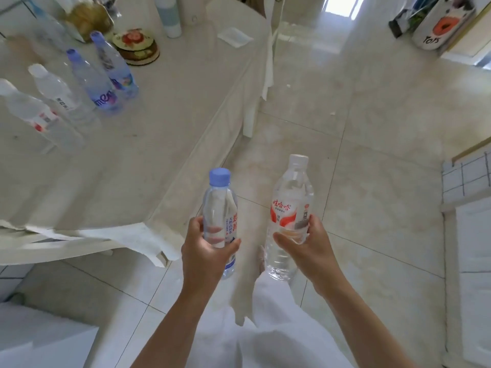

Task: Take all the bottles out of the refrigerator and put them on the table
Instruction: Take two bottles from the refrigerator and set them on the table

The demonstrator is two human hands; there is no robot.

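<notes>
We gripped a blue-capped bottle (220, 224) in our left hand (206, 251) and a white-capped bottle (291, 216) in our right hand (309, 248), above the floor (372, 155); four bottles (87, 83) stood on the counter (159, 115).

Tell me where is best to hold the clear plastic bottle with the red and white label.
Probably at the labelled middle of the clear plastic bottle with the red and white label, from the side: it stands upright, and the right hand grips it there.
</notes>
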